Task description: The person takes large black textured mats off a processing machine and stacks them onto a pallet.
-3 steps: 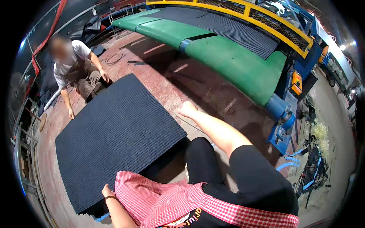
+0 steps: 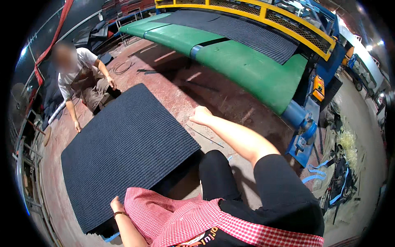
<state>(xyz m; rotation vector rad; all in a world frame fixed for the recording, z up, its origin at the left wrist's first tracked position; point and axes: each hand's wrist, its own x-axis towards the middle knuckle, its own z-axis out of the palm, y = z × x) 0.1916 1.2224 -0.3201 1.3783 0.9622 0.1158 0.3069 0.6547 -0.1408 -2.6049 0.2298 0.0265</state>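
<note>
A large dark ribbed mat (image 2: pixel 123 148) lies on the reddish floor in front of me. My right hand (image 2: pixel 200 115) is stretched out above the floor just off the mat's right edge, fingers curled in, with nothing visible in it. My left hand (image 2: pixel 117 204), with a band on its wrist, sits low by the mat's near edge, next to my red checked apron (image 2: pixel 177 214); its fingers are hidden. A crouching co-worker (image 2: pixel 78 74) at the far left has one hand (image 2: pixel 77 126) by the mat's far edge.
A long green conveyor (image 2: pixel 247 70) carrying another dark mat (image 2: pixel 247 33) runs across the back, behind a yellow rail (image 2: pixel 296 24). A blue machine frame (image 2: pixel 306 127) stands at the right, with cables and scraps on the floor beyond it. Metal racks line the left rim.
</note>
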